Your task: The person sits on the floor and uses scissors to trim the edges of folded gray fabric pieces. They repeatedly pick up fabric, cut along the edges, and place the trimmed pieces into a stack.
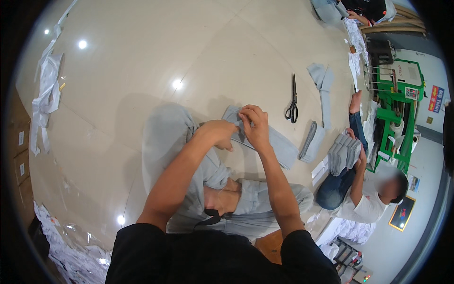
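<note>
I sit on the floor with both arms stretched forward over a grey fabric strip [281, 149]. It slants from under my hands toward the right. My right hand [255, 125] is closed, its fingertips pinching the strip near its far left end. Close beside it, my left hand [218, 132] is bent with its fingers at the strip's edge; its fingertips are partly hidden. Right of the strip lies a folded grey fabric bundle [309, 142]. Black-handled scissors [292, 106] rest shut on the floor beyond it. Another grey strip [324, 94] lies bent further right.
At right a person [364, 196] sits holding a stack of folded grey pieces [344, 154]. Behind stands a green machine [397, 116]. White ribbon-like material [46, 97] lies far left, near cardboard boxes [20, 151]. Another person [369, 12] is at the top right.
</note>
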Tool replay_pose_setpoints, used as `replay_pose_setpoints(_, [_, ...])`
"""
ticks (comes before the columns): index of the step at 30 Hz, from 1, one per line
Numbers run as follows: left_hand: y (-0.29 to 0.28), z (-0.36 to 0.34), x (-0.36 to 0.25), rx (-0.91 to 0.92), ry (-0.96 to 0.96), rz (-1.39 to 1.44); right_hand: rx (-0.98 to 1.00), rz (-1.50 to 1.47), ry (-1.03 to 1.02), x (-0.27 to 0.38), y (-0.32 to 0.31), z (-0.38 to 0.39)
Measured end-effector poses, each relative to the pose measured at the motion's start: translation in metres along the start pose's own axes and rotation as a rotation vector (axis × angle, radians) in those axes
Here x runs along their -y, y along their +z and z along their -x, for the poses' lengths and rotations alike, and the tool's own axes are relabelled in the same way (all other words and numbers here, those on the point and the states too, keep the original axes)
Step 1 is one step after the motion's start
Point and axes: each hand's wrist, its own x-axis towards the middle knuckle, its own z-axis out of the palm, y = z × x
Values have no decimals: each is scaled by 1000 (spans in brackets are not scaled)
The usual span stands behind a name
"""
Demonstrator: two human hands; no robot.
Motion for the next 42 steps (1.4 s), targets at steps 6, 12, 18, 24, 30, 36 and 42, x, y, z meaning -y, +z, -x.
replay_pose_setpoints(6, [-20,9,-7,-290,-108,100,132,-64,77,-8,-27,17])
replay_pose_setpoints(12, [-15,5,-8,64,-91,45,207,71,191,-1,-22,-14])
replay_pose_setpoints(18, [13,-8,17,-89,127,5,208,112,-55,-3,-2,-28])
replay_pose_setpoints(24, [2,-5,1,3,116,-36,196,36,43,5,-3,-16])
replay_pose_setpoints(30, [-4,5,-6,35,63,-26,197,-49,82,11,-20,-9])
replay_pose_setpoints(36, [10,-15,6,-7,125,-22,233,-208,177,4,-41,17])
replay_pose_setpoints(42, [-9,-2,-1,-107,16,109,298,-55,-15,15,-61,34])
